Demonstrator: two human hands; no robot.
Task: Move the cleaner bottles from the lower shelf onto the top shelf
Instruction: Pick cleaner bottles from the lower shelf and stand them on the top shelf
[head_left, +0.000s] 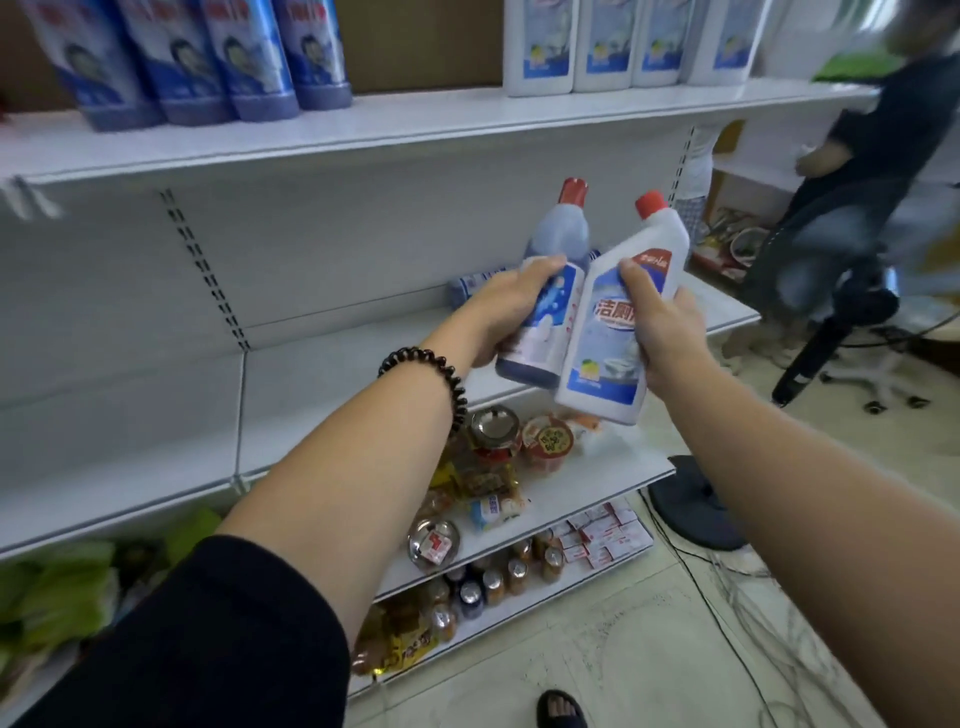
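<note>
My left hand (506, 312) grips a blue cleaner bottle (553, 270) with a red cap, held up in front of the lower shelf (322, 395). Beside it, my right hand (665, 332) grips a white cleaner bottle (621, 322) with a red cap and a blue label; the two bottles touch. Another blue bottle (472, 283) lies on its side on the lower shelf behind my left hand. On the top shelf (415, 122) stand several blue bottles (208, 57) at the left and several white bottles (608, 47) at the right, with a gap between the groups.
Below are shelves with jars, cans and snack packets (493, 467). A standing fan (810, 291) with its round base (696, 509) is at the right, cables run over the floor, and a person in dark clothes (883, 135) is by an office chair.
</note>
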